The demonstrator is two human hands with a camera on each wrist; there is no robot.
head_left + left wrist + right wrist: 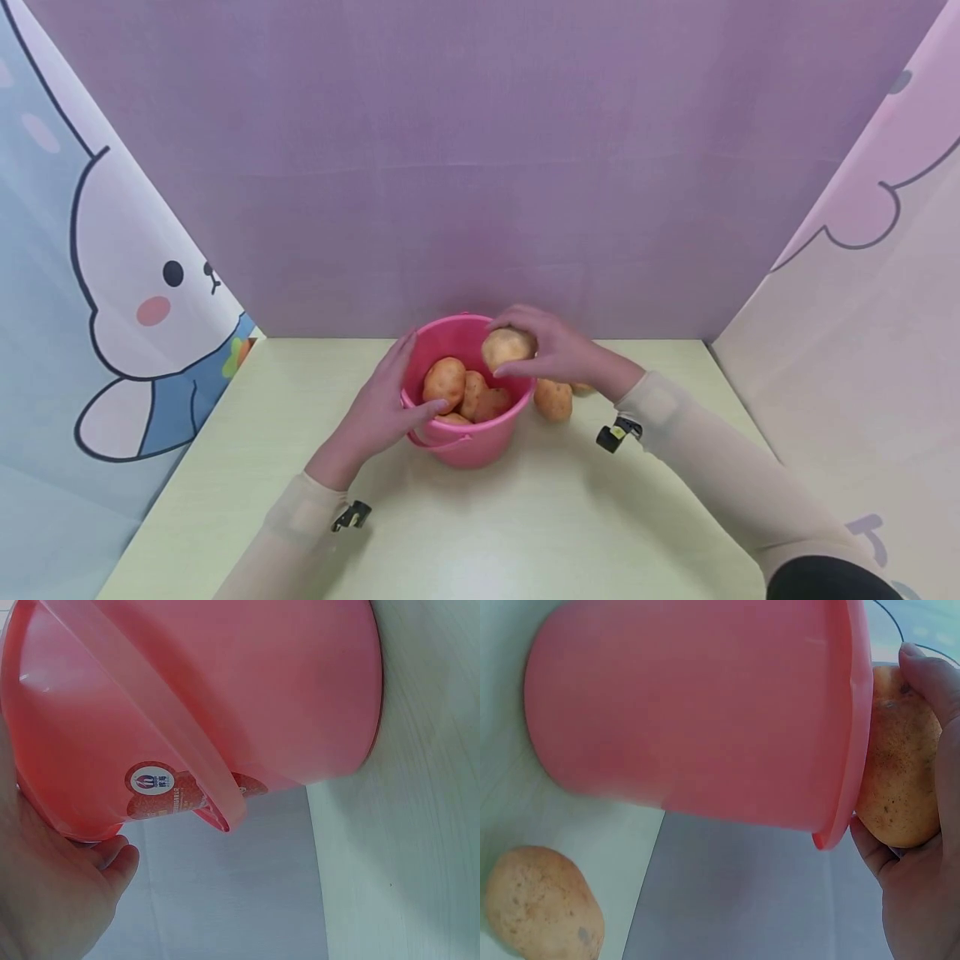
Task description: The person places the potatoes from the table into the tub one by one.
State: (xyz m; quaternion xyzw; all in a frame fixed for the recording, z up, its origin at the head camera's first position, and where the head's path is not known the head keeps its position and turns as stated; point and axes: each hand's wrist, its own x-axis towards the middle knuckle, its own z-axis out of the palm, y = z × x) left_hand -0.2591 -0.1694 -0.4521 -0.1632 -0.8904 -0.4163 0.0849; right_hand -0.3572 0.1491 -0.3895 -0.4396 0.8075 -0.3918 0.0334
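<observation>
A pink plastic bucket [465,450] stands upright on the table with several potatoes [444,382] inside. My left hand [386,408] grips its left rim, thumb over the near edge and fingers along the outer side. In the left wrist view, the fingertips curl under the rim of the bucket [300,682]. My right hand [551,346] holds a potato [506,348] over the right part of the bucket's mouth, thumb on the near side. The right wrist view shows this potato [898,765] at the rim, between thumb and fingers.
To the right of the bucket, a potato [553,400] lies on the pale table [480,533], with another partly hidden behind the right hand. The bucket's handle [150,697] hangs down its side. A purple cloth wall [480,167] rises behind the table, with printed cloths on both sides.
</observation>
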